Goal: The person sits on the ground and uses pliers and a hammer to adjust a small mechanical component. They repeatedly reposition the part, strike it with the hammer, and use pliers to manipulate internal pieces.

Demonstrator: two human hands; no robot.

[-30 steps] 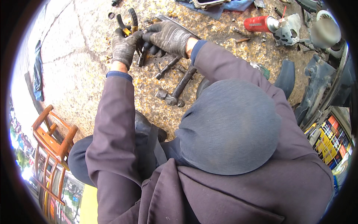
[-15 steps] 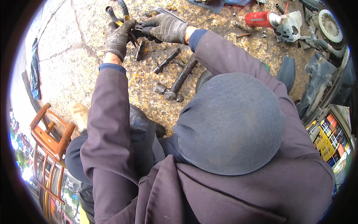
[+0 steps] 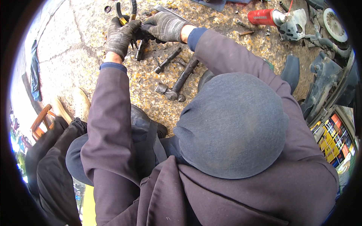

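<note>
My gloved left hand [image 3: 121,37] is closed around pliers [image 3: 123,20] with black-and-yellow handles. The handles point away from me and stand apart. Close beside it, my gloved right hand [image 3: 168,27] has its fingers curled around a small dark part, mostly hidden by the gloves, where the plier jaws meet it. Just below the hands a short dark socket piece [image 3: 140,51] lies on the ground. Nearer to me are a dark metal rod [image 3: 167,60] and a hammer [image 3: 175,88] with a dark handle. Behind my right hand lies a flat metal strip [image 3: 174,14].
A small ring [image 3: 107,9] lies at the far left. At the right are a red spray can [image 3: 261,17], a perforated metal plate [image 3: 294,24] and vehicle parts [image 3: 320,75]. Another person's dark-trousered legs [image 3: 56,165] stand at the left, before a wooden chair [image 3: 40,118].
The plier handles have swung to the right, uncovering the small ring. My right hand has shifted slightly left. Another person's legs have come into view at the left, covering most of the chair.
</note>
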